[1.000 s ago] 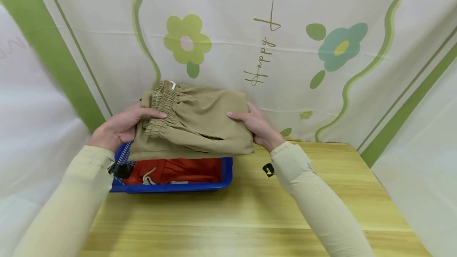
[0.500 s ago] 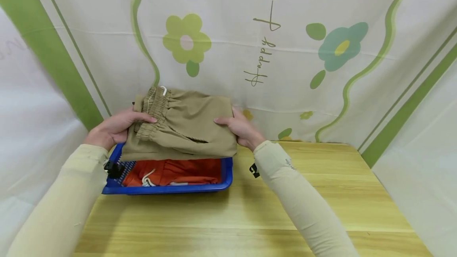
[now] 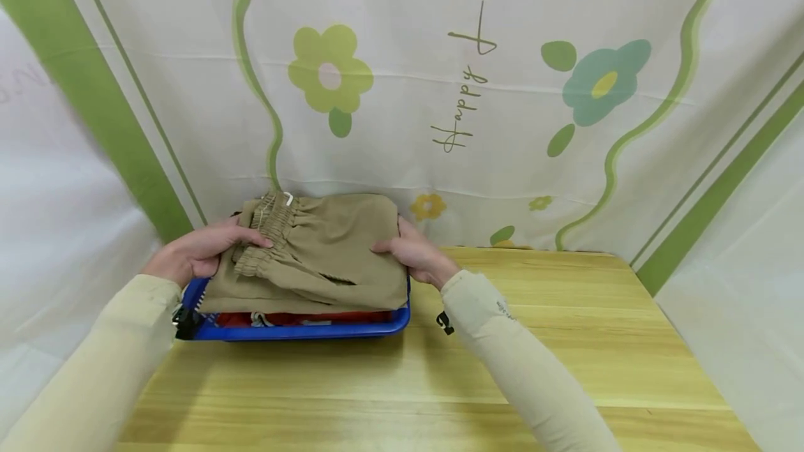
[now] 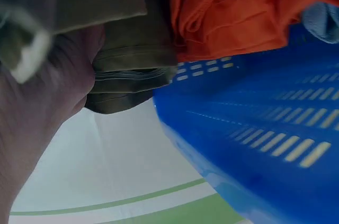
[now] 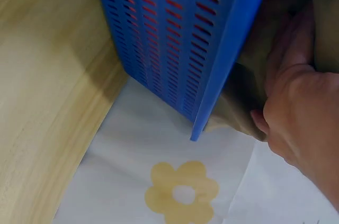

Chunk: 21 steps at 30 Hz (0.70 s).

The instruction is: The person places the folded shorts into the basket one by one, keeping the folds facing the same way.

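A folded pair of khaki trousers [image 3: 339, 243], with a gathered elastic waistband at its left end, lies level over the blue plastic basket [image 3: 314, 331]. My left hand [image 3: 201, 250] grips the waistband end, thumb on top and fingers underneath. At the opposite end, my right hand [image 3: 414, 253] pinches the fold the same way. Below the trousers, a strip of orange-red clothing [image 3: 239, 319] shows inside the basket; the left wrist view gives more of this orange garment [image 4: 228, 12]. A bit of grey-blue cloth [image 4: 322, 21] sits beside it.
The basket stands on a wooden table [image 3: 553, 368], toward its back left. A white curtain [image 3: 402, 124] printed with flowers hangs right behind. Slotted basket walls [image 5: 169, 38] show in the right wrist view.
Both hands have moved the khaki trousers left, then down onto the basket's opening. They now cover most of the orange clothing that showed before.
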Each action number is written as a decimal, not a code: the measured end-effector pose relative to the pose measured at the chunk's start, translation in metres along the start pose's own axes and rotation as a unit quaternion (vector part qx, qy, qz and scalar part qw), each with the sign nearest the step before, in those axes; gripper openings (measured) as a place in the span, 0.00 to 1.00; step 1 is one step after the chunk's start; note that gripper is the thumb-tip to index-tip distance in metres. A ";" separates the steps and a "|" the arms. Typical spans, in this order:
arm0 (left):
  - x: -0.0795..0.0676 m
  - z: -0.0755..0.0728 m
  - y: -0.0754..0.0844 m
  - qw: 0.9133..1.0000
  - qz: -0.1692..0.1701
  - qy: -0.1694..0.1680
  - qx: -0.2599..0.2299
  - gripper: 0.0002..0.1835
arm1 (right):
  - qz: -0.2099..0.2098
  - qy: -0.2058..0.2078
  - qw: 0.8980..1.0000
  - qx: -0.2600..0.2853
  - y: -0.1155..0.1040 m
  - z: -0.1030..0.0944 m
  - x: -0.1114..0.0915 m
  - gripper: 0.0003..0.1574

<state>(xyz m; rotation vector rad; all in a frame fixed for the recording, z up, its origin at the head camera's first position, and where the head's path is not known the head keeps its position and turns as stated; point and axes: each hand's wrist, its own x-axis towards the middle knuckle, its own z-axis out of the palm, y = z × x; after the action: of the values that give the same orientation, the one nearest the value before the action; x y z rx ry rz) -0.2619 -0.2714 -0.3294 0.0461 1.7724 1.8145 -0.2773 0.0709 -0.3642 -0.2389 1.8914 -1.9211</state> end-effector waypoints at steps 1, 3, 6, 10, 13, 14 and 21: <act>-0.002 0.000 -0.002 1.000 -0.005 0.004 0.008 0.41 | 0.003 -0.002 1.000 -0.008 0.001 0.001 -0.001 0.37; -0.004 0.000 -0.006 0.999 -0.018 0.013 0.028 0.49 | 0.003 -0.005 1.000 -0.028 0.004 0.004 -0.004 0.37; -0.008 -0.001 -0.011 0.996 -0.045 0.030 0.070 0.59 | 0.000 -0.006 0.998 -0.066 0.007 0.007 -0.009 0.37; -0.010 -0.001 -0.016 0.987 -0.075 0.047 0.138 0.66 | -0.008 0.025 0.991 -0.134 0.012 0.010 -0.013 0.43; -0.013 -0.003 -0.017 0.974 -0.088 0.066 0.197 0.67 | -0.018 0.050 0.982 -0.182 0.016 0.012 -0.014 0.53; -0.014 -0.005 -0.018 0.971 -0.090 0.070 0.212 0.68 | -0.024 0.055 0.979 -0.196 0.017 0.012 -0.014 0.56; -0.013 -0.007 -0.022 0.967 -0.067 0.068 0.236 0.69 | -0.074 0.079 0.937 -0.331 0.021 0.016 -0.008 0.62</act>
<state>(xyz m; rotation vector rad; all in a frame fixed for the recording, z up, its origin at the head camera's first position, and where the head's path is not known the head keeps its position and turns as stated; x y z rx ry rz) -0.2461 -0.2847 -0.3456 -0.0110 2.2150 1.2957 -0.2597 0.0606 -0.3830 -0.4460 2.6495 -1.3456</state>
